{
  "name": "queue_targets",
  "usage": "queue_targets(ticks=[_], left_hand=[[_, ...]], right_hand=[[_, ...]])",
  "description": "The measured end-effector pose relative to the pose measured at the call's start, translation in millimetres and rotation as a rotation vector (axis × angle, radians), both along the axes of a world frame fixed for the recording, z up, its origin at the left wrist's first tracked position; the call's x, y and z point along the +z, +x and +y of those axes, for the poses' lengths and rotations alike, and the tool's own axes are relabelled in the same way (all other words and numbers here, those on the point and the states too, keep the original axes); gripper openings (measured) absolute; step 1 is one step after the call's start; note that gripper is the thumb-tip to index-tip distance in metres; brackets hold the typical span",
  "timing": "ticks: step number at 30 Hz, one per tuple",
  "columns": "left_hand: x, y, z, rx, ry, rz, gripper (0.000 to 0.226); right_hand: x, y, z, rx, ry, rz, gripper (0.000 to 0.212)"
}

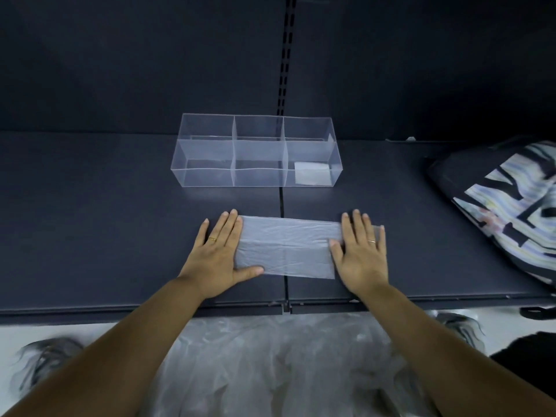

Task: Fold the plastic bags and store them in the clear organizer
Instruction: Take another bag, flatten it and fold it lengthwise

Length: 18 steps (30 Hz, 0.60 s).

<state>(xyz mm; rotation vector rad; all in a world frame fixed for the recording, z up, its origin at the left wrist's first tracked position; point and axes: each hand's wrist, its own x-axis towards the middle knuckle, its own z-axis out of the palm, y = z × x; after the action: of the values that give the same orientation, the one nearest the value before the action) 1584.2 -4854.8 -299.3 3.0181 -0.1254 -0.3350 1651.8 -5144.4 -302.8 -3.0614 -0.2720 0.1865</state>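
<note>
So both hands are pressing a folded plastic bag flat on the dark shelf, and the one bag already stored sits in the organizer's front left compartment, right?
Not quite. The head view shows the stored bag in the front right compartment of the clear organizer, not the left. The rest holds: left hand and right hand press the folded plastic bag flat on the dark shelf.

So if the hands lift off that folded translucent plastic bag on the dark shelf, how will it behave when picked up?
The folded translucent plastic bag is thin and creased, so it will probably flop and sag. Both the left hand and right hand press it flat, suggesting it may spring open. It looks very light and may slide on the smooth dark shelf.
</note>
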Motion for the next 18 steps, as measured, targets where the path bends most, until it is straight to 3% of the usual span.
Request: queue_targets(ticks=[3,5,8,12,15,18], left_hand=[[8,-1,-4,0.065,-0.05,0.02,0.12],[15,-6,-12,0.084,-0.099,-0.054,0.114],[21,-16,-35,-0.02,-0.222,-0.174,0.09],[15,-25,-70,-0.163,-0.315,-0.112,0.078],[11,-25,-79,-0.091,-0.338,-0.129,0.08],[13,-20,-82,-0.032,-0.327,-0.181,0.071]], right_hand=[[11,2,-13,-0.037,0.013,-0.08,0.067],[23,-4,-14,0.005,0.192,-0.116,0.063],[35,-26,-10,0.204,0.469,-0.082,0.029],[32,-46,-5,0.233,0.448,-0.024,0.017],[32,-42,1,0.201,0.409,-0.003,0.005],[39,-31,1,0.142,0.467,0.16,0.011]])
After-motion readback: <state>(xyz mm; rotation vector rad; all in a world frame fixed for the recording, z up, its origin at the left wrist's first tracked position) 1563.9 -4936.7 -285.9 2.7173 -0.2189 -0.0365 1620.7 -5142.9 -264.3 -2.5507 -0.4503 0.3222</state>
